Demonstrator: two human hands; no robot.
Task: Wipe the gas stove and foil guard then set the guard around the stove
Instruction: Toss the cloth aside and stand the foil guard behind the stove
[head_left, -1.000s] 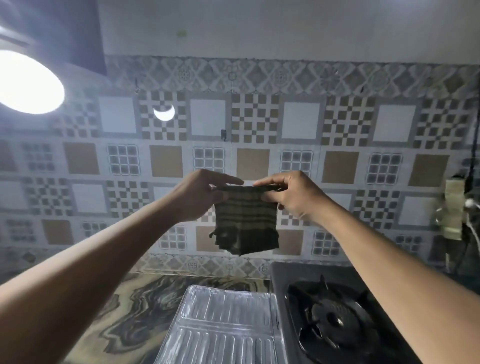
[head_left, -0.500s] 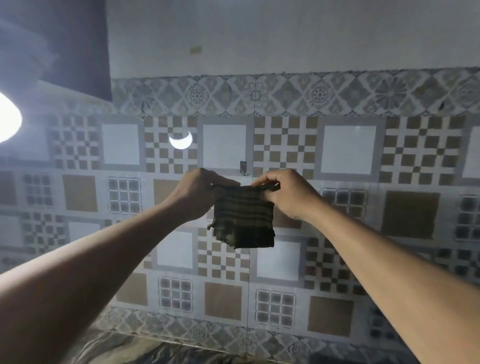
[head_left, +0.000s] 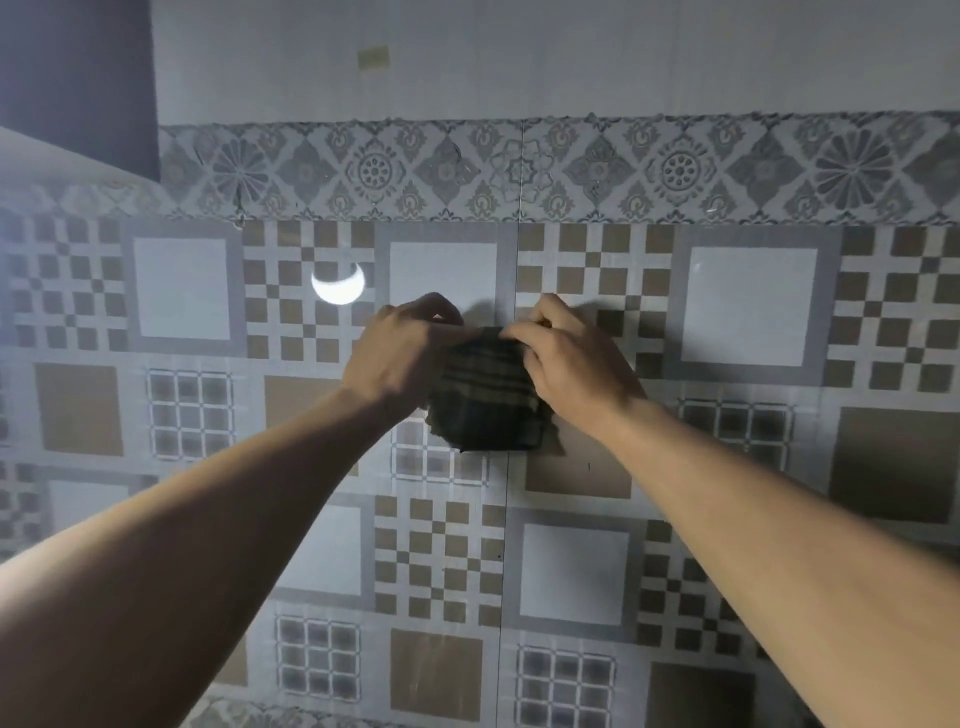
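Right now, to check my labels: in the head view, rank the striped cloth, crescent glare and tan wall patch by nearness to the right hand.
1. striped cloth: pinched by the right hand, at its left.
2. crescent glare: on the tile, farther left.
3. tan wall patch: high on the plain wall.

A dark striped cloth (head_left: 485, 410), woven, soft and limp, with a ragged, fraying lower edge, shows against glazed ceramic wall tiles (head_left: 748, 306) whose smooth, glossy faces mirror a bright crescent of light (head_left: 337, 285). The ornamental border tiles (head_left: 675, 171) carry the same sheen. Above them, the painted wall (head_left: 623, 57) looks flat and matt, with a dull, paper-like patch (head_left: 373, 58) stuck on it.
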